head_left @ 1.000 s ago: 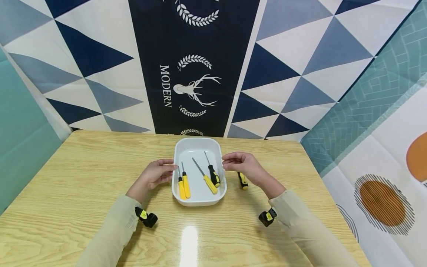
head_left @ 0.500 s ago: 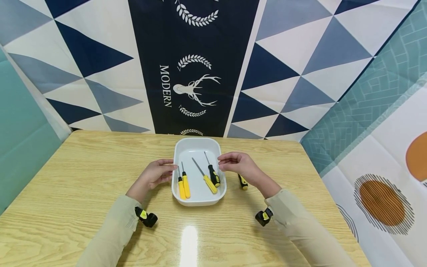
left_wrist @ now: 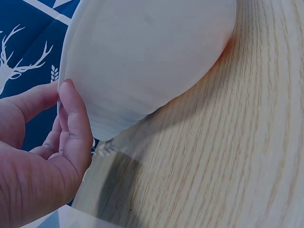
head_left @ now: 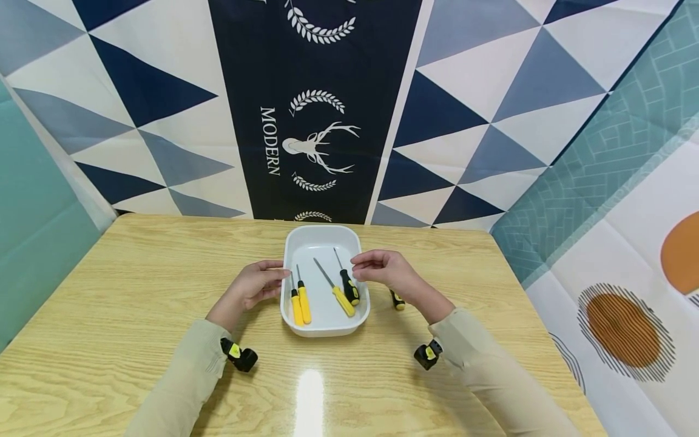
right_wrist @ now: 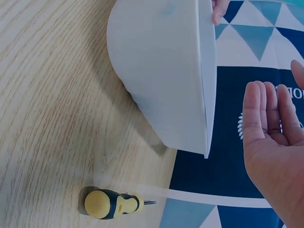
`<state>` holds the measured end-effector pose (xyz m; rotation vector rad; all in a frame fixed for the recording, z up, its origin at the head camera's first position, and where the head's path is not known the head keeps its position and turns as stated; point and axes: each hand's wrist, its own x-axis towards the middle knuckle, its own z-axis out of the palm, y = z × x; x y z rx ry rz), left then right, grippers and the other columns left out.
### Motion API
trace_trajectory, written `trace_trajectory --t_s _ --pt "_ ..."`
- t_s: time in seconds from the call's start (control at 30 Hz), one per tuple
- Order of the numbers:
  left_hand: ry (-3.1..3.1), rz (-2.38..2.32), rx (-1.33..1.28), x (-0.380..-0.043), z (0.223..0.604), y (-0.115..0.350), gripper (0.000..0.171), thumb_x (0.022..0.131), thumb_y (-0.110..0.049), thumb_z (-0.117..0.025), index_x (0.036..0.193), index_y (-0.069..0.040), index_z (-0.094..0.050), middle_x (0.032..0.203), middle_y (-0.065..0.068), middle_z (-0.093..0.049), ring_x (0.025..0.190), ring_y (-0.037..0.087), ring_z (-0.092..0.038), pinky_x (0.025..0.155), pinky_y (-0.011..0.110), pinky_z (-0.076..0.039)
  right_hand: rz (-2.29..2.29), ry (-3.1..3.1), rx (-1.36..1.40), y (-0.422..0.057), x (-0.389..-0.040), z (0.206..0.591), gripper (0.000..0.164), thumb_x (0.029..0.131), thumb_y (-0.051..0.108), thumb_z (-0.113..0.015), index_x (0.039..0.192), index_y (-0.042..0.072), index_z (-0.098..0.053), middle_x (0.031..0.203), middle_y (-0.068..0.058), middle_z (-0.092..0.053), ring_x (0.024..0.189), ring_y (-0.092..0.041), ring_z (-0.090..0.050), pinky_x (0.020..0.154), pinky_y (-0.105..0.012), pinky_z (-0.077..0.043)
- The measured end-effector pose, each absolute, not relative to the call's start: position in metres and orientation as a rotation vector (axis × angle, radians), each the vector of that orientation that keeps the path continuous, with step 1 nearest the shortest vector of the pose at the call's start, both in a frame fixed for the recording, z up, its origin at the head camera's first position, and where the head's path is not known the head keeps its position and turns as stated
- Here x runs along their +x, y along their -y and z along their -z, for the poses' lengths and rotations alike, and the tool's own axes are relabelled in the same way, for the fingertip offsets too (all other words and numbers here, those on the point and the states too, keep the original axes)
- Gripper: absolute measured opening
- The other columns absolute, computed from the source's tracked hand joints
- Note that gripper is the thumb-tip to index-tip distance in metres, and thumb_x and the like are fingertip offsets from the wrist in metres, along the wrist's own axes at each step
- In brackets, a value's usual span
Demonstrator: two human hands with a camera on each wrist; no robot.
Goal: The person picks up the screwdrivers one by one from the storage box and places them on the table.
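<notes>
- Left hand (head_left: pixel 259 285): pinching the left rim of the white tray (head_left: pixel 326 332) between thumb and fingers.
- Right hand (head_left: pixel 382 270): raised over the tray's right rim, clear of it and holding nothing; fingers side by side, extended and slightly bent, thumb set apart from them.
- Tray: on the wooden table (head_left: pixel 136 291), near its far edge, between both hands.
- Inside, at left: two yellow-handled screwdrivers (head_left: pixel 305 304) with black collars, side by side, shafts toward the table's far edge.
- Inside, right of centre: yellow screwdriver (head_left: pixel 343 301), lying at a slant.
- Beside that, nearest the right wall: black-and-yellow screwdriver (head_left: pixel 349 287), close to the right fingertips in the head view.
- Outside, on the table right of the tray: another screwdriver (head_left: pixel 399 301), handle also black and yellow, partly hidden by the right hand in the head view; handle end and some metal shaft visible from the right wrist.
- Behind the table: patterned fabric (head_left: pixel 317 145) with triangles and a deer's head.
</notes>
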<state>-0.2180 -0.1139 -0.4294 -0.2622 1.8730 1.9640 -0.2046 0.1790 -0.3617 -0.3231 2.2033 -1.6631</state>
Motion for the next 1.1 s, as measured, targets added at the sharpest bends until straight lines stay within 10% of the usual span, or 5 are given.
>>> trace_trajectory --t_s 0.5,1.1 --pt "-1.861 -1.961 -0.263 -0.219 0.43 0.115 0.055 0.088 -0.017 -0.066 0.136 -0.003 -0.043 0.094 0.001 -0.063 0.076 0.008 -0.06 0.067 0.018 -0.055 1.634 -2.198 -0.293 -0.171 -0.205 0.363 0.041 0.084 0.008 -0.068 0.121 -0.006 -0.056 0.093 0.002 -0.067 0.085 -0.007 -0.064 0.094 -0.045 -0.051" --pt "-1.845 -1.969 -0.259 -0.22 0.431 0.117 0.056 0.088 -0.017 -0.066 0.136 -0.003 -0.043 0.092 0.001 -0.063 0.077 0.009 -0.06 0.068 0.018 -0.055 1.572 -2.222 -0.24 -0.163 -0.207 0.369 0.037 0.084 0.01 -0.069 0.118 0.0 -0.061 0.099 -0.002 -0.068 0.088 -0.008 -0.063 0.088 -0.028 -0.054"
